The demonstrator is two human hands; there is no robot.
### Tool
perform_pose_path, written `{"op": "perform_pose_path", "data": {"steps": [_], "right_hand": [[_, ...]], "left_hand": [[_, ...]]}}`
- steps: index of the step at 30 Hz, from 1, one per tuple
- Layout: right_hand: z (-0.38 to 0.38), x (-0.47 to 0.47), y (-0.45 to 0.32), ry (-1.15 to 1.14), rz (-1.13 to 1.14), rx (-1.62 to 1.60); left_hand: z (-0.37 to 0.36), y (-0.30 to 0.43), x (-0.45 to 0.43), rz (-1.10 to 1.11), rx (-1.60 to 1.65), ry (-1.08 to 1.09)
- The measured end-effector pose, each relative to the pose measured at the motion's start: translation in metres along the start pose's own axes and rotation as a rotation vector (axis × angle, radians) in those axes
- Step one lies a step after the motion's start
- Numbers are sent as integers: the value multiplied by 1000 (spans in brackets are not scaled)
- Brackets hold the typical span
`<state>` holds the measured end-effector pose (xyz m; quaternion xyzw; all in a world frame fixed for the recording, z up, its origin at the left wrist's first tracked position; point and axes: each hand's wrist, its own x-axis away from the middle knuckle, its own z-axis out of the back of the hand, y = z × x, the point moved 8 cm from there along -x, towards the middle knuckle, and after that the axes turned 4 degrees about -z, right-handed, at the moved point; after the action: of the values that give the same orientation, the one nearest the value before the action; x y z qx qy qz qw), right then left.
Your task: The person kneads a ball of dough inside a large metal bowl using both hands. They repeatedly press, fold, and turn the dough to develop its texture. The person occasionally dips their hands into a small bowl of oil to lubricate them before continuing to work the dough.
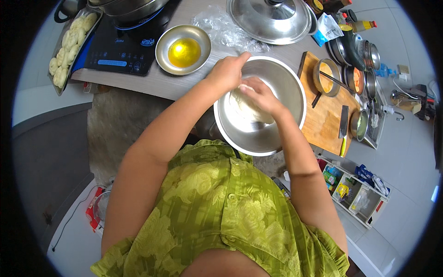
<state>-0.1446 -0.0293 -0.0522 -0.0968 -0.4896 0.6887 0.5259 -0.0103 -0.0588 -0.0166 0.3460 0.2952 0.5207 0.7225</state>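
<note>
A large stainless steel bowl (290, 90) stands at the counter's front edge, close against my body. Its upper left rim is in the grip of my left hand (226, 72). Inside the bowl lies a lump of pale, soft dough (245, 105). My right hand (260, 94) reaches in over the dough, fingers curled onto its far edge; the hand covers part of it. Left of the bowl, a shallow metal dish (161, 54) holds yellow oil (183, 53).
A cutting board (320, 128) on the right carries a cleaver (343, 121) and a bowl of beaten egg (325, 81) with chopsticks. Crumpled plastic film (221, 29) and a steel lid (270, 20) lie behind. Left are an induction cooker (117, 52) and a tray of twisted dough pieces (71, 45).
</note>
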Motion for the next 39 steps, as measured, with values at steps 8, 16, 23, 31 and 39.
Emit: {"op": "perform_pose_path", "data": {"steps": [8,16,23,31,39], "right_hand": [[15,119,-30,-113,96,323],[-24,5,-51,322,-2,1015],[-58,81,-33,-126,406,933],[-54,61,-27,50,596,838],[-28,-13,-20,385,512,742]], "left_hand": [[-10,4,-2,-95,-108,7],[-8,4,-3,-110,-62,8],[-12,0,-2,-101,-57,3],[-17,0,2,-63,-56,0],[-16,2,4,-13,-42,-57]]}}
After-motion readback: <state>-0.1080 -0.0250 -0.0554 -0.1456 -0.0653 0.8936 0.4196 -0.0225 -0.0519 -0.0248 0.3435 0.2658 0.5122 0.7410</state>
